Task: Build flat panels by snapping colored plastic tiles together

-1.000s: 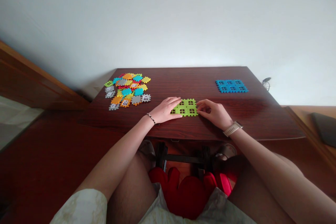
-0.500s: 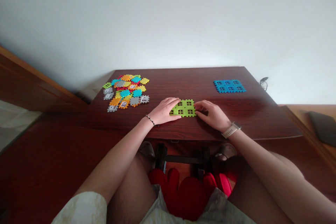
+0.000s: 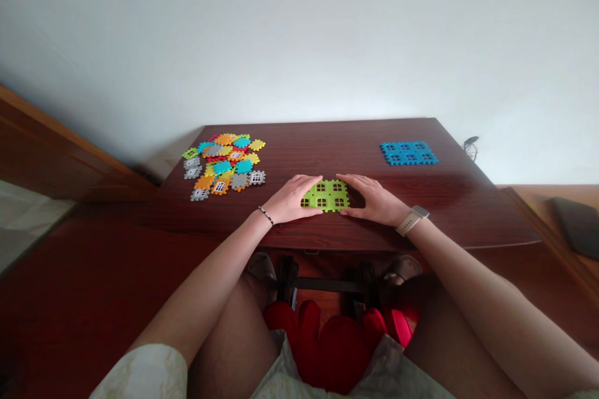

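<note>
A light green panel [image 3: 330,196] of joined interlocking window tiles lies flat near the front middle of the table. My left hand [image 3: 291,199] grips its left end, with the thumb along the near edge and the fingers along the far edge, hiding part of that end. At the other end, my right hand [image 3: 377,201] holds the panel's near and far edges between thumb and fingers. A finished-looking blue panel [image 3: 409,153] of the same window tiles rests at the right rear, apart from both hands.
Loose interlocking tiles [image 3: 224,165] in orange, yellow, grey, turquoise, red and green are heaped at the table's left. The dark wooden table [image 3: 318,143] stands against a pale wall [image 3: 299,31]. A black cable [image 3: 470,146] hangs beyond its right edge.
My right hand has gone from pinching the green panel's right edge to spanning its near and far edges. The panel has shifted slightly towards me. My left hand keeps its hold.
</note>
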